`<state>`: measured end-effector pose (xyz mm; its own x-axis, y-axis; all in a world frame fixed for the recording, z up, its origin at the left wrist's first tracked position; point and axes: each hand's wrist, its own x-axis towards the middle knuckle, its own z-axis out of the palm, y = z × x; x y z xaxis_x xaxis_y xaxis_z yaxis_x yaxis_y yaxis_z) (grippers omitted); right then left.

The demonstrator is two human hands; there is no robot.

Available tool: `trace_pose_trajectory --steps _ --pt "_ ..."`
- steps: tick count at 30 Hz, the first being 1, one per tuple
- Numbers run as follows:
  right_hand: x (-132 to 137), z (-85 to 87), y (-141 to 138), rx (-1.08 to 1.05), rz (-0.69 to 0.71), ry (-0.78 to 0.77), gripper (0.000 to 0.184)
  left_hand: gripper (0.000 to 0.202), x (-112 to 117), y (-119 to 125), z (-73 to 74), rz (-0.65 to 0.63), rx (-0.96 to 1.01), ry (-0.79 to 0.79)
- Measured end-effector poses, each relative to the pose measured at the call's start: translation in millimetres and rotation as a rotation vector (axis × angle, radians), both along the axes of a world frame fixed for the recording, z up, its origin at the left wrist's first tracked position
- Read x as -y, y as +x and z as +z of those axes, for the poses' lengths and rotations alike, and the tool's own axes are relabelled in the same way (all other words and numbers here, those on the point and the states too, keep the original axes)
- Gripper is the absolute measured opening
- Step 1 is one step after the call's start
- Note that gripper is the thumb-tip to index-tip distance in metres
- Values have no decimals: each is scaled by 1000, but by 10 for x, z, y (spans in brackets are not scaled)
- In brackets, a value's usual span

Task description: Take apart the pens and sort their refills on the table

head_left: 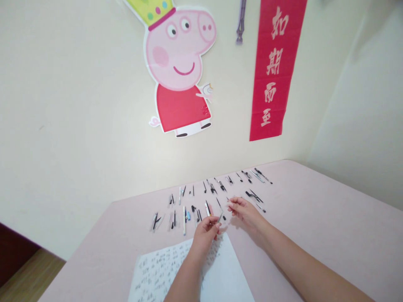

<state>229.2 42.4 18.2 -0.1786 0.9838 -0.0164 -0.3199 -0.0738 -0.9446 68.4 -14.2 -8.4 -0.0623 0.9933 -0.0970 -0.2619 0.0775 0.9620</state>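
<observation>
My left hand [206,230] is closed in a pinch above the top edge of a written sheet. A thin greyish pen part [220,217] sticks up from its fingertips. To the right and slightly farther away, my right hand [242,208] is also pinched. Whatever lies between its fingertips is too small to make out. Near the hands are a thin black refill [218,202] and a small black cap [224,218]. Left of them is a white and pink pen part [207,208].
Pens and pen parts lie in two rows, including a white pen [184,222], a blue cap [189,215] and black pieces [254,195]. A handwritten paper [236,272] lies in front on the pink table [330,218]. Behind rises a wall with a pig cutout [184,105] and red banner [273,84].
</observation>
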Motion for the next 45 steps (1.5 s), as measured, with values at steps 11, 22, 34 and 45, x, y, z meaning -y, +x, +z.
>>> trace_pose_trajectory --steps 11,22,34,45 --pt "-9 -64 -26 56 12 35 31 27 9 0 7 -13 -21 15" --pt "-19 -133 -64 173 93 174 32 26 4 -5 -31 -24 -68 29" --pt "17 -132 -68 283 69 241 33 28 -10 3 -20 -2 -97 23" --pt "70 -127 -87 314 26 254 31 32 -29 -18 -82 -1 -159 39"
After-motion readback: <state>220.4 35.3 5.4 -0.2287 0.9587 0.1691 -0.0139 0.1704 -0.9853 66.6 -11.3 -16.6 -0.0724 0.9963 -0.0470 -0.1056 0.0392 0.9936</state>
